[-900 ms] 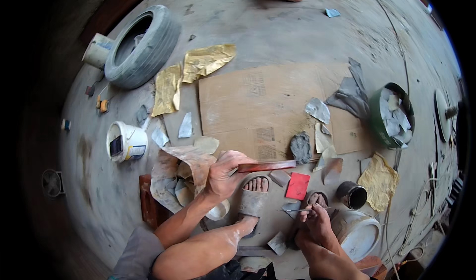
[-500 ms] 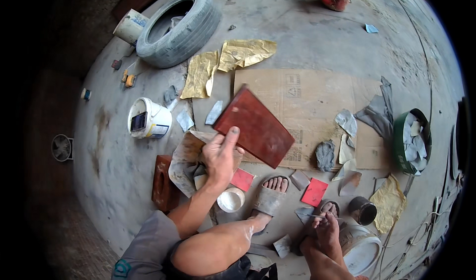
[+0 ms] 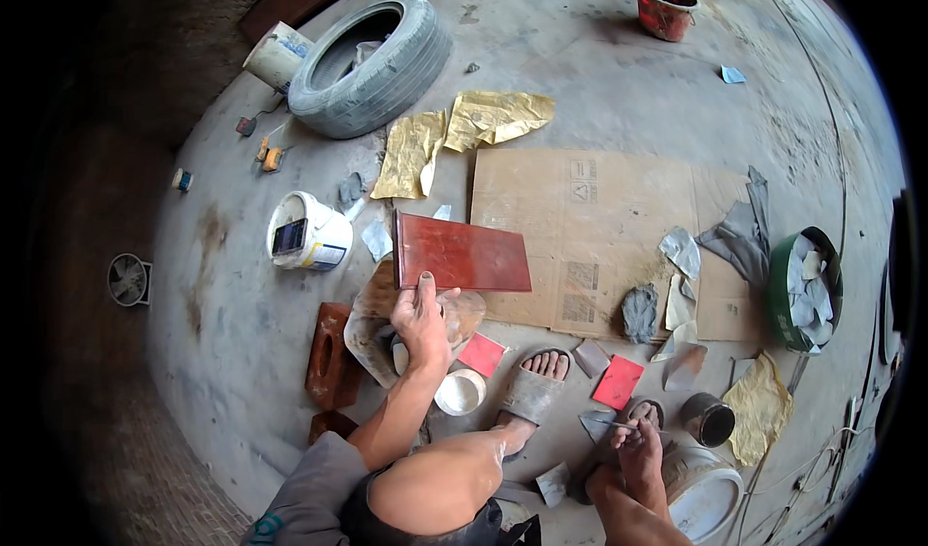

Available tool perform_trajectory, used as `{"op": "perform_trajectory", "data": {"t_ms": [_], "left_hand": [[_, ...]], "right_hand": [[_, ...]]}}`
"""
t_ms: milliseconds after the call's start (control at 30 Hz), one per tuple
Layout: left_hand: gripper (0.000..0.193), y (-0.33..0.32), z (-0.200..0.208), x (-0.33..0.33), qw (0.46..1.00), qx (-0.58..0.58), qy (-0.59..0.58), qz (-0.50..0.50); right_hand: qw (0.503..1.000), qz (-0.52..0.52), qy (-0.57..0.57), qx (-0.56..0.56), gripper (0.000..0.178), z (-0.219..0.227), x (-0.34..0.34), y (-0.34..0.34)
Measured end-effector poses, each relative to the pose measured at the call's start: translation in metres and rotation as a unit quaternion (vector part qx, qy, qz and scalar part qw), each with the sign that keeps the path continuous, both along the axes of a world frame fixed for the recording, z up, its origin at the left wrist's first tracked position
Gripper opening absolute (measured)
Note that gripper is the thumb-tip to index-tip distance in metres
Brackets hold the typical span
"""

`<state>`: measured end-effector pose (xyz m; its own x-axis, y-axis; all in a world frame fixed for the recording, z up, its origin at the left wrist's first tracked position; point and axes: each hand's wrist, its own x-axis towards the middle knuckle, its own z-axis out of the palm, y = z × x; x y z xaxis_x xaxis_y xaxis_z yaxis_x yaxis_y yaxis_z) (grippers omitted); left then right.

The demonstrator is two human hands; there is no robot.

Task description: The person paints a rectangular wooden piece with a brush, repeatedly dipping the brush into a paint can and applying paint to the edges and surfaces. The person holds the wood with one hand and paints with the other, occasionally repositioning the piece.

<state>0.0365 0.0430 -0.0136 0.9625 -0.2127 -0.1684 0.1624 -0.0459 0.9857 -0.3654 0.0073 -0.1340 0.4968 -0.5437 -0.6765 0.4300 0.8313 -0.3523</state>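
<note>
Both hands are in view: the left hand (image 3: pixel 421 316) is closed on the near long edge of a dark red rectangular panel (image 3: pixel 462 253), fingers under and thumb on top as far as can be seen, while the right hand (image 3: pixel 640 446) rests low by the right foot, its fingers curled about a thin stick-like tool (image 3: pixel 619 427) whose kind cannot be told. The panel is held over the left end of a flattened cardboard sheet (image 3: pixel 599 227), lying close to level. It is judged to be stiff and flat, probably wood or board, with a glossy coated face that may be slippery and easily marked; a one-handed hold at the middle of a long edge leaves the far side unsupported, so a hold on bare edges, with the face untouched, is judged safer. Below the panel a curved brownish sheet (image 3: pixel 372 319) is spread under the wrist, with a small white cup (image 3: pixel 460 391) and two red squares (image 3: pixel 481 355) (image 3: pixel 617 383) beside the sandalled feet. Further out lie a brick (image 3: pixel 329 355), a white bucket (image 3: pixel 307 234), crumpled yellow paper (image 3: pixel 464 129), a tyre (image 3: pixel 372 63), a grey rag (image 3: pixel 638 312) and a green bowl (image 3: pixel 805 290) of scraps on the concrete floor (image 3: pixel 599 72).
</note>
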Motion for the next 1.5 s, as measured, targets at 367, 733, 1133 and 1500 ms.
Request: {"op": "perform_trajectory", "data": {"t_ms": [367, 733, 1133, 1500], "left_hand": [[0.02, -0.011, 0.0, 0.016, 0.999, -0.014, -0.021, 0.045], [0.021, -0.008, -0.016, 0.031, 0.995, -0.013, 0.005, 0.104], [0.024, -0.016, -0.02, 0.024, 0.993, 0.031, 0.018, 0.112], [0.02, -0.016, -0.034, 0.021, 0.985, 0.11, -0.01, 0.13]], "right_hand": [[1.0, 0.018, -0.015, -0.008, 0.022, -0.018, -0.002, -0.001], [1.0, 0.01, -0.004, -0.019, 0.021, -0.013, 0.002, -0.001], [0.999, 0.018, -0.022, -0.021, 0.02, -0.01, -0.001, -0.003], [0.998, 0.026, -0.023, -0.043, 0.02, -0.014, 0.004, -0.007]]}}
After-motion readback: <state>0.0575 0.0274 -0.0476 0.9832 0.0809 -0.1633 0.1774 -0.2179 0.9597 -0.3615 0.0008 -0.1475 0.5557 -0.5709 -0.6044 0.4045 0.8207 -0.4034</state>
